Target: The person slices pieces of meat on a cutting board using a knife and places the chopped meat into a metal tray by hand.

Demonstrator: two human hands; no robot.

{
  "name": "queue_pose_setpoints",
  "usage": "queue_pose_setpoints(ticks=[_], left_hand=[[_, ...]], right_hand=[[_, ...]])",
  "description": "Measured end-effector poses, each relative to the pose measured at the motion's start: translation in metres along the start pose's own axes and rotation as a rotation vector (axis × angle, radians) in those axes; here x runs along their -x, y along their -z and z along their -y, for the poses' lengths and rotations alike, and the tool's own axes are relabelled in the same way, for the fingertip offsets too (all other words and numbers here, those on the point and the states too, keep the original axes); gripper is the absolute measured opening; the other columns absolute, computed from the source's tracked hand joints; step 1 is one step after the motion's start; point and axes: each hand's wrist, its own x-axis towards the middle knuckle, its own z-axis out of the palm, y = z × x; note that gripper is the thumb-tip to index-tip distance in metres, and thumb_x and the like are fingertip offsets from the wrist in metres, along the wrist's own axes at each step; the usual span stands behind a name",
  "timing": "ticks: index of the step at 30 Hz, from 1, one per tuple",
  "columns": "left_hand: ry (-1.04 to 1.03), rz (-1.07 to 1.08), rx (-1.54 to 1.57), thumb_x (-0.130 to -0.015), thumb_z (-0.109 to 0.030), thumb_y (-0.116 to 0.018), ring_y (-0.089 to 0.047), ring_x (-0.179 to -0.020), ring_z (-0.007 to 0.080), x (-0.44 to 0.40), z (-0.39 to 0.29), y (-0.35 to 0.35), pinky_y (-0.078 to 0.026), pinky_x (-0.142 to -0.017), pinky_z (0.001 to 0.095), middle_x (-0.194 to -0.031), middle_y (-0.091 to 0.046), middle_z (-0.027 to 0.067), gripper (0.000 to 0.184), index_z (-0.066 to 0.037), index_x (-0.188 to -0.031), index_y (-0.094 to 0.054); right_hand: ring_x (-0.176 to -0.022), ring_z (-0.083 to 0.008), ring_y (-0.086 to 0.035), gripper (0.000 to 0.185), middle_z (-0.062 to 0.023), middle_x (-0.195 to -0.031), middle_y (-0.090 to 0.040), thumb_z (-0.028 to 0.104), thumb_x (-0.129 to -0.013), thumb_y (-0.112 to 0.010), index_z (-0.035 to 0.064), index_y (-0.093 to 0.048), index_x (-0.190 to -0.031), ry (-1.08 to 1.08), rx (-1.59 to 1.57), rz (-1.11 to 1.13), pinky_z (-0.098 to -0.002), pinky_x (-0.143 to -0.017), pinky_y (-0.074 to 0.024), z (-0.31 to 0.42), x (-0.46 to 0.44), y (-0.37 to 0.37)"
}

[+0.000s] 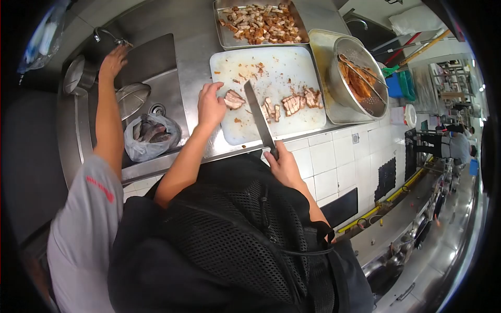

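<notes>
My right hand point(284, 164) is wrapped round the handle of a long knife point(257, 112), whose blade lies across the white cutting board point(271, 62). Fingers apart, my left hand point(210, 104) rests at the board's left edge, beside a piece of cooked meat point(234, 99); nothing shows in its grasp. Right of the blade are sliced meat point(270, 109) and two more chunks, one of them a sliced chunk point(294, 104). Brown crumbs are scattered over the board.
Behind the board stands a tray point(222, 39) of chopped meat. At right, a perforated bowl point(339, 96) holds meat and tongs. A co-worker's hand point(114, 61) reaches to the faucet point(107, 34) over the sink, which holds a plastic bag point(136, 148).
</notes>
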Motion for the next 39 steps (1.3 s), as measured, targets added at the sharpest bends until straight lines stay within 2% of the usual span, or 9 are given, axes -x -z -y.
queue_pose_setpoints(ticks=[5, 11, 12, 15, 23, 28, 30, 33, 39], left_hand=[[0.169, 0.338, -0.12, -0.082, -0.008, -0.075, -0.065, -0.113, 0.0356, -0.013, -0.013, 0.008, -0.054, -0.099, 0.0413, -0.133, -0.06, 0.0191, 0.058, -0.004, -0.139, -0.063], [0.17, 0.434, -0.044, -0.079, -0.014, -0.081, -0.061, -0.123, 0.0401, 0.014, -0.047, -0.006, -0.051, -0.106, 0.0427, -0.131, -0.058, 0.0217, 0.067, -0.003, -0.142, -0.06], [0.126, 0.426, -0.072, -0.083, -0.005, -0.076, -0.063, -0.116, 0.0423, 0.02, -0.059, -0.008, -0.053, -0.102, 0.0438, -0.129, -0.057, 0.0224, 0.051, -0.002, -0.132, -0.062], [-0.092, 0.315, -0.193, -0.083, 0.0, -0.074, -0.063, -0.11, 0.0417, 0.026, -0.054, -0.026, -0.054, -0.098, 0.0467, -0.126, -0.058, 0.0218, 0.044, -0.002, -0.125, -0.059], [0.092, 0.24, 0.104, -0.083, 0.001, -0.072, -0.063, -0.089, 0.0278, 0.039, -0.069, -0.032, -0.054, -0.08, 0.0383, -0.105, -0.056, 0.0143, 0.031, -0.003, -0.112, -0.062], [-0.149, 0.132, -0.083, -0.085, -0.006, -0.07, -0.063, -0.107, 0.0374, 0.032, -0.075, -0.024, -0.053, -0.092, 0.0468, -0.112, -0.059, 0.0184, 0.036, -0.002, -0.121, -0.064], [-0.26, 0.278, -0.189, -0.083, -0.006, -0.07, -0.061, -0.113, 0.041, 0.036, -0.079, -0.033, -0.051, -0.099, 0.0483, -0.121, -0.061, 0.0204, 0.052, -0.002, -0.134, -0.063], [-0.089, 0.367, -0.109, -0.08, -0.005, -0.071, -0.061, -0.116, 0.0407, 0.018, -0.064, -0.023, -0.05, -0.103, 0.0455, -0.124, -0.06, 0.0203, 0.059, -0.003, -0.138, -0.063], [-0.067, 0.462, -0.307, -0.079, -0.008, -0.074, -0.056, -0.125, 0.0395, -0.007, -0.033, 0.022, -0.048, -0.107, 0.047, -0.13, -0.06, 0.0159, 0.063, -0.009, -0.141, -0.062]], right_hand=[[-0.076, -0.0507, -0.065, 0.031, -0.0275, -0.077, -0.066, 0.021, -0.099, -0.071, 0.0005, -0.055, -0.116, -0.039, 0.001, -0.017, -0.0541, -0.066, -0.0493, -0.032, 0.001, 0.006], [-0.086, -0.0538, -0.066, 0.029, -0.0297, -0.085, -0.069, 0.02, -0.097, -0.071, -0.0001, -0.055, -0.112, -0.086, 0.07, -0.116, -0.0574, -0.073, -0.051, -0.029, -0.011, 0.012], [-0.086, -0.0538, -0.066, 0.029, -0.0297, -0.085, -0.069, 0.02, -0.097, -0.071, -0.0001, -0.055, -0.112, -0.083, 0.064, -0.121, -0.0574, -0.073, -0.051, -0.031, -0.012, 0.007], [-0.088, -0.0549, -0.066, 0.031, -0.0318, -0.087, -0.069, 0.019, -0.096, -0.071, -0.0007, -0.053, -0.113, -0.031, 0.024, -0.139, -0.0589, -0.075, -0.0507, -0.037, -0.019, -0.002], [-0.086, -0.056, -0.065, 0.033, -0.0326, -0.085, -0.067, 0.015, -0.096, -0.071, -0.0006, -0.048, -0.113, -0.03, 0.028, -0.116, -0.0581, -0.075, -0.0499, -0.043, -0.02, -0.002], [-0.09, -0.0586, -0.064, 0.035, -0.0359, -0.089, -0.068, 0.016, -0.095, -0.07, -0.0004, -0.047, -0.117, 0.008, 0.056, -0.116, -0.0629, -0.078, -0.0495, -0.045, -0.018, -0.003], [-0.091, -0.0586, -0.065, 0.036, -0.036, -0.091, -0.069, 0.016, -0.095, -0.07, 0.0002, -0.047, -0.117, -0.01, 0.028, -0.125, -0.0627, -0.079, -0.0498, -0.041, -0.018, -0.002], [-0.093, -0.0584, -0.065, 0.036, -0.0366, -0.093, -0.069, 0.017, -0.096, -0.07, 0.0003, -0.047, -0.119, -0.009, 0.034, -0.084, -0.0621, -0.08, -0.0503, -0.04, -0.016, 0.0], [-0.097, -0.0579, -0.066, 0.05, -0.0369, -0.097, -0.07, 0.019, -0.097, -0.07, 0.0002, -0.049, -0.138, 0.037, -0.049, -0.087, -0.0594, -0.083, -0.0522, -0.048, -0.013, -0.002]])
